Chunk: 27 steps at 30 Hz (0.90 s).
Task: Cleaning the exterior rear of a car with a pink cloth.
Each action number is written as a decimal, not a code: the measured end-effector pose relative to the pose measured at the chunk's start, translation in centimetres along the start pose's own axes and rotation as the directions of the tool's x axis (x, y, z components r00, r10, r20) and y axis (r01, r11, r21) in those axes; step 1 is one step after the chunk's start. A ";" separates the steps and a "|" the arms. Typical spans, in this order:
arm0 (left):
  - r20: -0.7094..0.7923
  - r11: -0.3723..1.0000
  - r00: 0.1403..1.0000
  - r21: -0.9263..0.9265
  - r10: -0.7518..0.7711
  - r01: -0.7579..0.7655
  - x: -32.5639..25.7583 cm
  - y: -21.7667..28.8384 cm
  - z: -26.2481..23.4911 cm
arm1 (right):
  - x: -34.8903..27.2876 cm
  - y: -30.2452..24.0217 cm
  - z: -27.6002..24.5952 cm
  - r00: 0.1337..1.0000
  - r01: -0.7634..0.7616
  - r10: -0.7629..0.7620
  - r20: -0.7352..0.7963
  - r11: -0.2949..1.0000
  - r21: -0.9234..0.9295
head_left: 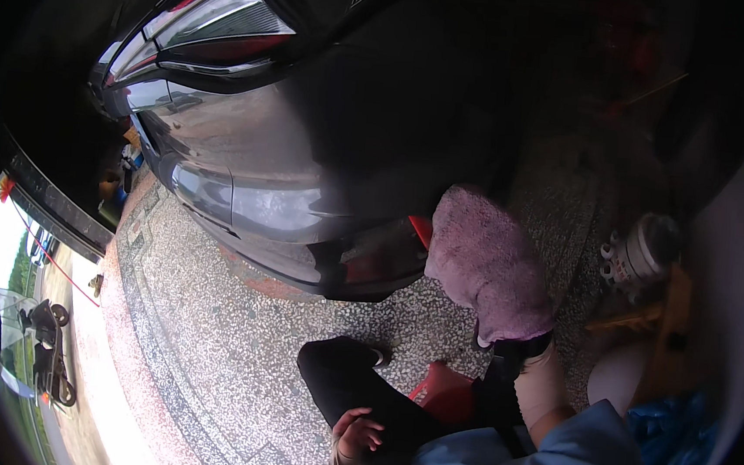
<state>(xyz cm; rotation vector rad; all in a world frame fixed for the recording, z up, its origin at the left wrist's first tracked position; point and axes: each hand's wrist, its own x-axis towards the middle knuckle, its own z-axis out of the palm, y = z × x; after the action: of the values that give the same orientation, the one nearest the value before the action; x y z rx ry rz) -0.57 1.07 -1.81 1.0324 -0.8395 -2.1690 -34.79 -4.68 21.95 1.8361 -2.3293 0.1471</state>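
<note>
A fluffy pink wash mitt or cloth (487, 263) covers my right hand, and the fingers beneath it are hidden. It rests at the lower corner of a dark car's bumper (290, 213), right beside a red reflector (420, 229). A black band shows at my right wrist. My left hand (358, 432) holds nothing; its fingers are loosely bent and apart, close to my dark-trousered leg (377, 395). Above the bumper sits the car's clear-and-red tail lamp (231, 29).
Speckled stone floor (214, 351) spreads under the car. A red object (447, 394) lies by my leg. To the right are a whitish round container (641, 254), a wooden frame (666, 321) and blue plastic (674, 444). Outside at left stands a covered scooter (48, 351).
</note>
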 end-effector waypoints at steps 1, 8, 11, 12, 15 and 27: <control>-0.001 1.000 1.000 0.005 0.006 -0.006 0.1 0.2 -0.1 | 0.0 0.3 0.4 0.999 0.006 -0.005 -0.038 1.000 0.030; 0.065 0.990 0.995 -0.121 0.075 -0.067 -0.8 -0.6 -1.9 | 1.1 2.6 2.4 0.908 0.126 0.102 -0.405 0.858 0.498; 0.169 0.982 0.983 -0.187 0.064 -0.032 -0.5 -0.6 -1.9 | 1.5 4.2 1.7 0.819 0.174 0.245 -0.518 0.756 0.632; 0.159 0.978 0.984 -0.202 0.085 -0.051 -0.8 -0.6 -1.9 | 1.9 4.2 1.6 0.799 0.195 0.257 -0.543 0.744 0.639; 0.158 0.967 0.980 -0.243 0.118 -0.078 -1.1 -0.6 -2.0 | 3.9 2.7 1.3 0.742 0.273 0.237 -0.627 0.748 0.605; 0.085 0.975 0.996 -0.217 -0.020 0.038 -1.3 -0.3 -1.8 | 15.0 -6.1 7.0 0.742 0.347 -0.222 -0.633 0.934 0.080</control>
<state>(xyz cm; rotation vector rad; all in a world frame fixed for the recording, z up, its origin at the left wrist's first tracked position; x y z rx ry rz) 1.53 1.67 -2.31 0.8552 -0.6077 -2.2820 -32.74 -21.71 17.88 1.8315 -1.6024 0.8261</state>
